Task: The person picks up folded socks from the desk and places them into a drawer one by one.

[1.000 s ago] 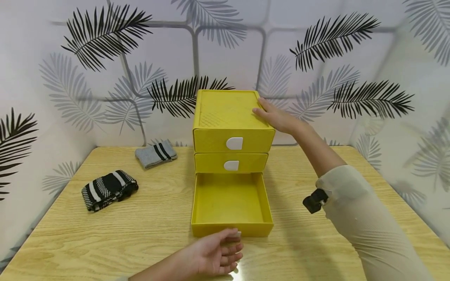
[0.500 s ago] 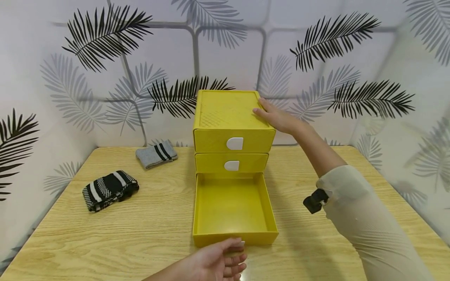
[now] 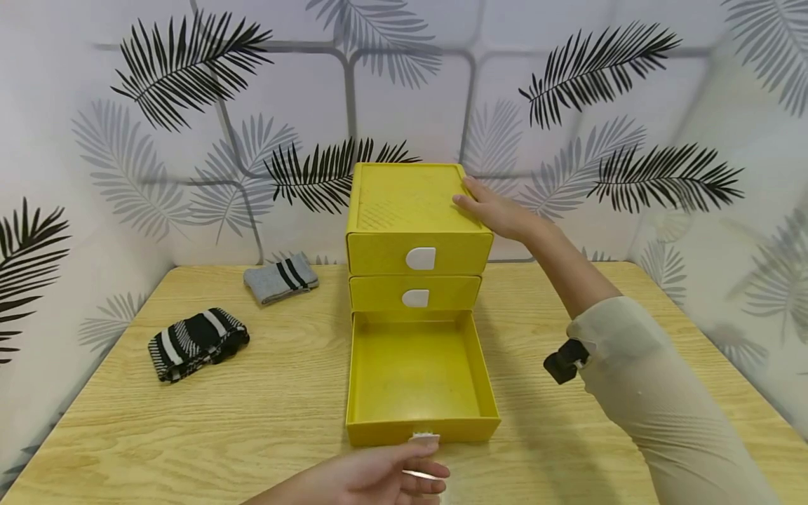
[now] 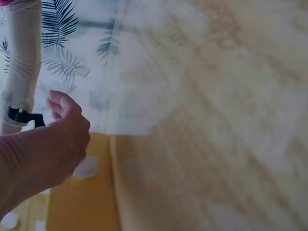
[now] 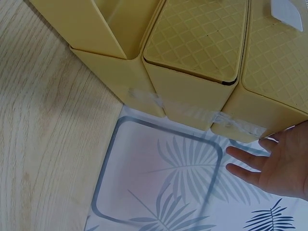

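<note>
While the flat right hand (image 3: 501,214) steadies the yellow cabinet (image 3: 410,203), the left hand (image 3: 379,477), fingers loosely curled at the white tab (image 3: 423,438) at 6 o'clock, holds nothing; bottom drawer (image 3: 419,428) looks fully out; next, probably the striped socks (image 3: 197,342) at 9 o'clock

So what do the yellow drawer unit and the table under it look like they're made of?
The yellow drawer unit looks like moulded plastic: even matte colour, an embossed diamond grid on top, thin walls. The table shows pale wood grain with a smooth, flat finish, so it could be laminate or veneer rather than solid wood.

From my feed the left hand (image 4: 45,154) hangs with fingers loosely curled over what looks like a yellow drawer (image 4: 82,192), beside blurred wooden tabletop (image 4: 216,144).
</note>
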Demonstrator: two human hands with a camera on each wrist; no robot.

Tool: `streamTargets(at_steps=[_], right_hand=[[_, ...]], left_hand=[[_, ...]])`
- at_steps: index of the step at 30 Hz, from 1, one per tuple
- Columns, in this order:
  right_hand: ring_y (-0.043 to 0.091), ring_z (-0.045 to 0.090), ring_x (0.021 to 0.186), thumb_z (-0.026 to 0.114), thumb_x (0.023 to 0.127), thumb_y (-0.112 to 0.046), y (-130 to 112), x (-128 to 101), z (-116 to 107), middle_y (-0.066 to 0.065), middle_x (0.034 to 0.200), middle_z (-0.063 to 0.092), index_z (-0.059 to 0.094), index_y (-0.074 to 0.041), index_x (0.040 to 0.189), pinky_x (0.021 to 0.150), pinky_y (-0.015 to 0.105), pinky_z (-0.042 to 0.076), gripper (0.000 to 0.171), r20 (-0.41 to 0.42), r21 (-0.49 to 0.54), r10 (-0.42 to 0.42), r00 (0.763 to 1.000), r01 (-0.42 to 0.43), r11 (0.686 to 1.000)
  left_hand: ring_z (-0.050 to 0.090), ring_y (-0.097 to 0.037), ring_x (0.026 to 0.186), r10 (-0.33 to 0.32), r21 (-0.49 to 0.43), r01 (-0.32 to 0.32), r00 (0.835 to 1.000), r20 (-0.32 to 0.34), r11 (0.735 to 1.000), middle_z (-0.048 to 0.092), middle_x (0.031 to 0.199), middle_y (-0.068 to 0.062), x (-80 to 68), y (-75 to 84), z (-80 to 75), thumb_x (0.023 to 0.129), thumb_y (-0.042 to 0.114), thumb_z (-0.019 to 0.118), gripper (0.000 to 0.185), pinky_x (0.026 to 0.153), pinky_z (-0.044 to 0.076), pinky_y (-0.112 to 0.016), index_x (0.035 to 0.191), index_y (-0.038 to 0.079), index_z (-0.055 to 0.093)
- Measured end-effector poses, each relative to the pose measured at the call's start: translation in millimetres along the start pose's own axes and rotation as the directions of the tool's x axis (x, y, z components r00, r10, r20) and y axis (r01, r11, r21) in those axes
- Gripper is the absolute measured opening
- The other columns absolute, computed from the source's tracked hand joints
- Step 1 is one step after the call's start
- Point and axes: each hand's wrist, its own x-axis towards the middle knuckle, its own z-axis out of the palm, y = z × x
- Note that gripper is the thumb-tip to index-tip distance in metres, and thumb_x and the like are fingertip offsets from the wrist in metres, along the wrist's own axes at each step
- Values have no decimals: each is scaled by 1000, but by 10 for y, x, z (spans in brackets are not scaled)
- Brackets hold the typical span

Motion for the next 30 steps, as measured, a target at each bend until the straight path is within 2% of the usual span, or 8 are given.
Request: streamTargets(at_steps=[8, 14, 18, 22, 24, 26, 28, 30], right_hand=[[20, -8, 136, 26, 97, -50, -12, 3, -3, 10, 152, -7, -5, -4, 147, 108, 38, -1, 74, 1, -4, 5, 1000, -5, 1000], [20, -8, 136, 26, 97, -50, -2, 6, 6, 11, 152, -7, -5, -4, 147, 108, 38, -1, 74, 0, 1, -2, 1000, 2, 1000], [21, -8, 136, 26, 98, -49, -1, 9, 9, 11, 151, -7, -5, -3, 146, 108, 38, -2, 73, 0, 10, -9, 1000, 9, 1000], [21, -8, 136, 26, 98, -48, 16, 13, 14, 11, 151, -7, -5, -3, 146, 108, 38, -2, 73, -2, 22, -11, 1000, 11, 1000], [21, -8, 136, 26, 98, -47, 19, 14, 19, 12, 151, -7, -5, -2, 146, 108, 38, -2, 72, -2, 29, -17, 1000, 17, 999], [21, -8, 136, 26, 98, -47, 12, 12, 22, 12, 151, -7, -5, -2, 146, 108, 38, -1, 73, 2, 34, -20, 1000, 20, 999], [22, -8, 136, 26, 98, -47, 6, 7, 17, 12, 151, -8, -5, -2, 146, 108, 38, -2, 73, 3, 29, -20, 1000, 20, 999], [21, -8, 136, 26, 98, -48, 3, 1, 6, 11, 151, -8, -6, -3, 146, 108, 38, -2, 73, 3, 22, -15, 1000, 14, 1000]], left_hand=[[53, -15, 91, 212, -45, -208, 969, 124, 977, 54, 104, -3, -455, 410, -148, 97, 30, 43, 30, 85, 44, -30, 113, 7, 55], [50, -17, 95, 370, -58, -370, 929, -25, 927, 48, 110, -7, -705, 711, -533, 99, 28, 41, 28, 90, 41, -31, 115, 7, 51], [51, -18, 97, 483, 89, -476, 842, -241, 875, 47, 113, -7, -823, 871, -910, 98, 30, 44, 31, 91, 42, -32, 118, 7, 51], [56, -14, 94, 596, 417, -439, 690, -410, 795, 48, 113, -7, -932, 972, -1298, 97, 37, 46, 50, 85, 46, -29, 130, 0, 41], [58, -16, 91, 690, 675, -306, 590, -419, 671, 51, 111, -11, -986, 992, -1464, 97, 38, 44, 53, 79, 49, -30, 130, -3, 40], [58, -20, 86, 788, 891, -74, 504, -354, 448, 54, 106, -14, -1034, 991, -1612, 96, 35, 47, 48, 71, 51, -33, 124, -4, 47], [58, -27, 86, 860, 974, 168, 463, -212, 150, 56, 104, -17, -1079, 978, -1752, 95, 28, 53, 38, 67, 49, -39, 116, -3, 54], [56, -34, 90, 879, 940, 320, 474, -48, -121, 56, 105, -18, -1120, 963, -1894, 90, 21, 60, 31, 68, 47, -45, 112, -2, 58]])
